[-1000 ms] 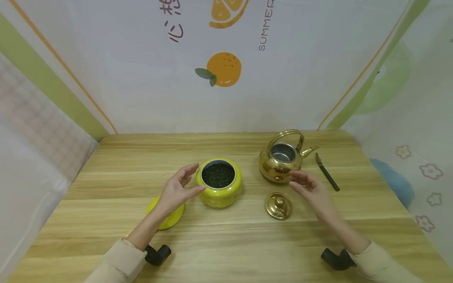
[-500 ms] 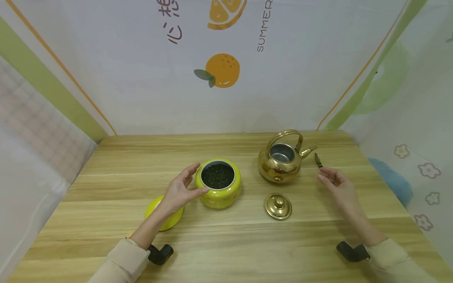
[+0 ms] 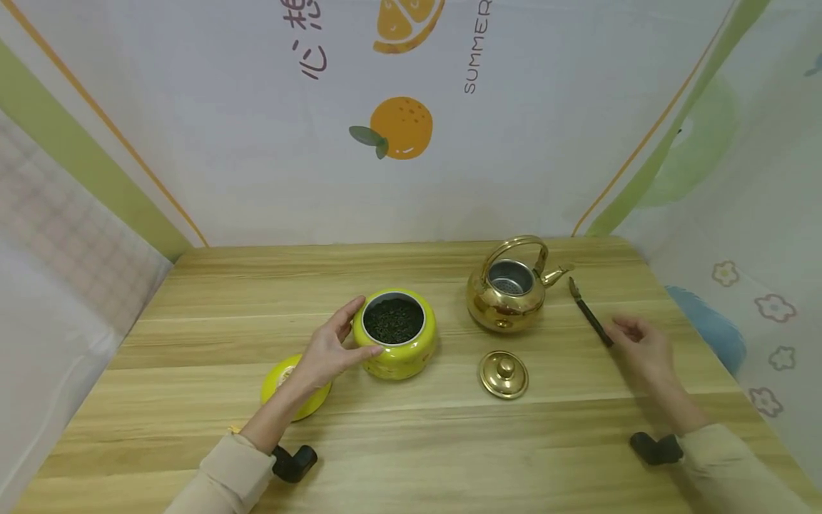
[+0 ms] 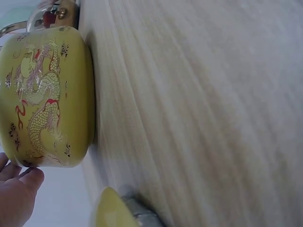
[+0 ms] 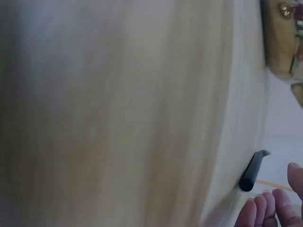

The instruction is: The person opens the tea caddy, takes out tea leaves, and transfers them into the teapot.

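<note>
My left hand holds the left side of a yellow tea jar, thumb at the front and fingers behind. Dark tea leaves fill the uncovered jar. The left wrist view shows the fingertips against the jar's dragon-patterned wall. On the right, my right hand hovers with loosely bent fingers beside the handle end of a slim, dark-handled tea scoop. A small gap separates the fingers from the handle in the right wrist view.
A golden teapot, uncovered and with a strainer inside, stands right of the jar. Its golden lid lies in front of it. Partly under my left forearm is the yellow jar lid. Everything rests on a wooden table.
My right hand has moved right, from beside the teapot, over the scoop, to its handle end. My left hand has closed in on the jar. The scoop lies where it was.
</note>
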`<state>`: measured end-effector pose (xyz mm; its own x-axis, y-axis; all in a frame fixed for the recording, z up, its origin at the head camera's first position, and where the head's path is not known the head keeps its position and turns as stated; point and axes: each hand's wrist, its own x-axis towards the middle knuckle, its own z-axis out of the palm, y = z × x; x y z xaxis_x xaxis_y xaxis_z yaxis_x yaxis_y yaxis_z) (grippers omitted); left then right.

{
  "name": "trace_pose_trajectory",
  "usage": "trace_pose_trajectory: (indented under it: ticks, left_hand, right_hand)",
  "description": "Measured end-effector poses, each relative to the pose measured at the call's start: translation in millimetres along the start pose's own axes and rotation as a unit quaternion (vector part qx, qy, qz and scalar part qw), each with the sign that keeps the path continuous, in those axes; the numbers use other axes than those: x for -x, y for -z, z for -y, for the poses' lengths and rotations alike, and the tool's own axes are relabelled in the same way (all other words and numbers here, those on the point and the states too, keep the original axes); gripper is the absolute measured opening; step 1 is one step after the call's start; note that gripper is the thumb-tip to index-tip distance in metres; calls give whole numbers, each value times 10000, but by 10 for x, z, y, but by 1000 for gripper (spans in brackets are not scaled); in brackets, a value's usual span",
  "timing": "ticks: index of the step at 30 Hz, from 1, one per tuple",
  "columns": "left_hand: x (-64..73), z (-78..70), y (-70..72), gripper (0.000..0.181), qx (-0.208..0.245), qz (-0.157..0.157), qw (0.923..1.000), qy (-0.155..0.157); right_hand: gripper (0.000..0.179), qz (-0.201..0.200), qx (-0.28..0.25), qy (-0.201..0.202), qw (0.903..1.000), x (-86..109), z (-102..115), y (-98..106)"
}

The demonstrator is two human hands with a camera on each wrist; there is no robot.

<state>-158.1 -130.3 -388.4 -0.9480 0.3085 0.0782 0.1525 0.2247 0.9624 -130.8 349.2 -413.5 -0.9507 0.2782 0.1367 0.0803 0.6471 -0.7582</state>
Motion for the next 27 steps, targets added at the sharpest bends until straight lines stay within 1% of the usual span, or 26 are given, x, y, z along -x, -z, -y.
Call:
trace_pose_trajectory:
  ticks: [4,7,13,18,27]
  left_hand:
    - [-3,5,-11,88,-5,31,10000,-23]
    - [-2,11,-15,90,-73,24,10000,3]
    - [-8,42,-23,91,-137,15,9999,-12]
    - [-6,79,-16,93,-232,19,9997,-34]
    - [0,98,-20,92,-172,6,9998,-38]
  right_hand:
    - [41,199,346,14,9992,-14,-66,6]
    - [39,319,458,29,9984,-31,-94,1]
    - [40,552,796,94,9953,-68,-98,6]
    - [36,735,1122,212,9907,-101,-86,18]
    - [34,915,1294,108,9873,-130,-91,20]
